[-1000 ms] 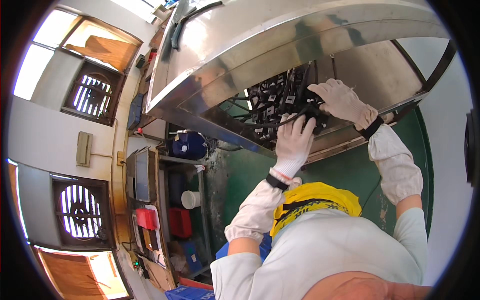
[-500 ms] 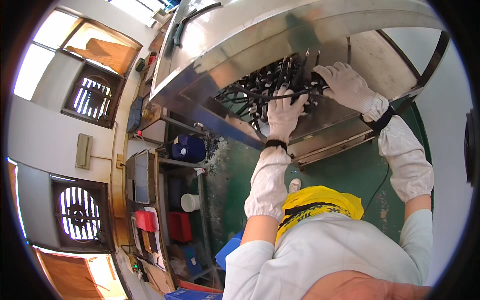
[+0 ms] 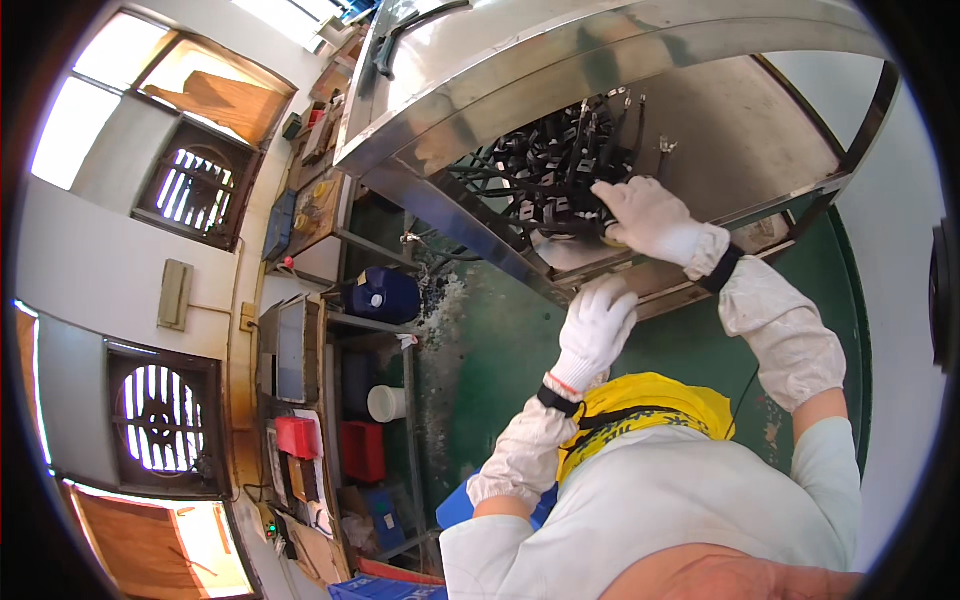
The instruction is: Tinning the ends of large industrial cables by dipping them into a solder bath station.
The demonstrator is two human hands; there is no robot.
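I watched the left hand (image 3: 597, 335) come away from the pile of black cables (image 3: 565, 150), where half a second earlier its fingers had lain on the near side. It was now back by the near edge of the steel shelf (image 3: 720, 130), clear of the cables. The dark cable that had run across between both hands no longer stretched over the left one. To me that meant the two-handed hold had been given up, and only the right hand (image 3: 658, 218) remained at the work.

That right hand had shifted nearer and a little left, to the near right border of the pile. Its forearm slanted in from the near right, the wrist carrying a dark band (image 3: 722, 268), and the thumb and forefinger pointed left with a gap between their tips. They reached the black parts there, but I could not tell whether they pinched one.

The left forearm rose from the near side with its fingers pointing far, held close together and loosely bent. I saw nothing in them, though their undersides were hidden from me. The pile lay on the shelf's left part, beneath the steel surface (image 3: 480, 95), with one loose cable end (image 3: 664, 150) apart to its right.
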